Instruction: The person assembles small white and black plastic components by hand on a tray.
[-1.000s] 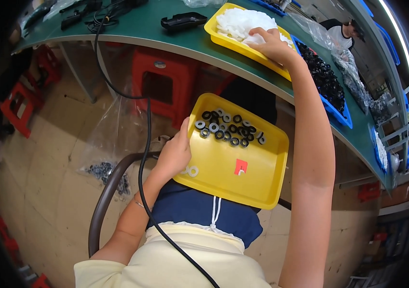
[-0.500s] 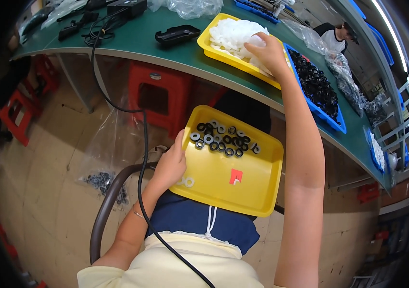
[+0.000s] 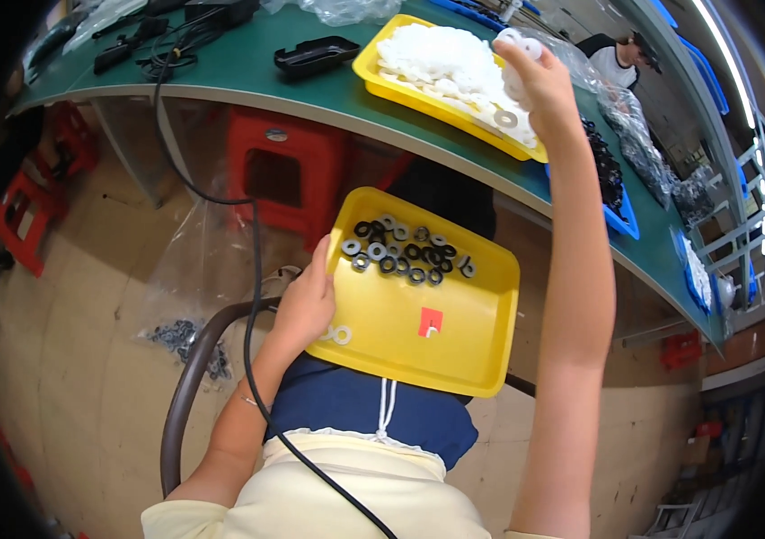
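My left hand (image 3: 309,301) grips the left rim of a yellow tray (image 3: 378,314) on my lap. Black and grey rings (image 3: 387,264) lie clustered in its far half, with a pale flat washer (image 3: 341,335) near my left fingers and a small red square (image 3: 431,322) toward the right. Raised over the table, my right hand (image 3: 544,90) is closed on a few white flat washers (image 3: 526,45) that show at its fingertips. Below it is a second yellow tray (image 3: 418,101) heaped with white washers (image 3: 441,58). A grey-looking washer (image 3: 505,119) shows beside my palm.
A blue tray (image 3: 620,220) of black rings stands right of the white washers. On the green table (image 3: 221,67) lie a black plastic shell (image 3: 315,56) and cables. A black cord (image 3: 255,269) hangs across my front. Red stools (image 3: 283,135) stand underneath; a person (image 3: 620,58) is beyond.
My right hand has risen out of the heap of white washers and moved slightly right, now with washers in its fingers. My left hand still holds the lap tray.
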Available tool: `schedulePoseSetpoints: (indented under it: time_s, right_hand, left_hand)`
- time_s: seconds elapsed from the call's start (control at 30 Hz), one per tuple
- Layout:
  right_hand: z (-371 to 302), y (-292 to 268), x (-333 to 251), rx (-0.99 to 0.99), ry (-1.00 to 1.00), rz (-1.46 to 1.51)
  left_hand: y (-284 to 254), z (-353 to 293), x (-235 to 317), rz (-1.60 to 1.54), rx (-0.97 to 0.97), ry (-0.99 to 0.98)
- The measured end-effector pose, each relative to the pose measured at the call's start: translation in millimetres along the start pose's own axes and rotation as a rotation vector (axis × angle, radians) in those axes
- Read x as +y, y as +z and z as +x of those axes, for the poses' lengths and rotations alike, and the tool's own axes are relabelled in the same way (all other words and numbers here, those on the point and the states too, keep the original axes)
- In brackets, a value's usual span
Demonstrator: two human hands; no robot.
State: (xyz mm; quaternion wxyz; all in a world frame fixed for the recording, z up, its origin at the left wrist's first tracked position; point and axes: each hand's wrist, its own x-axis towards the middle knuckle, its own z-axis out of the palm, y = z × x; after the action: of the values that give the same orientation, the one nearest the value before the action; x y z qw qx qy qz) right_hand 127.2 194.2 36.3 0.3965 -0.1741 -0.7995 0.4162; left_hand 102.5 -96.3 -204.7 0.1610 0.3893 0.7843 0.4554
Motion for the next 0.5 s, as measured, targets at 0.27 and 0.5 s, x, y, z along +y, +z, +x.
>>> schedulePoseSetpoints:
  time_s: [0.27, 0.5]
  right_hand:
    - [-160.9, 26.5, -25.7, -0.251, 0.383, 0.341]
    - [-267.0, 76.9, 80.4, -0.371, 0.569, 0.255]
  left_hand:
    - [-1.7, -8.9, 12.3, 0.462, 0.349, 0.217]
    - [1.6, -1.8, -7.1, -0.221, 0.233, 0.247]
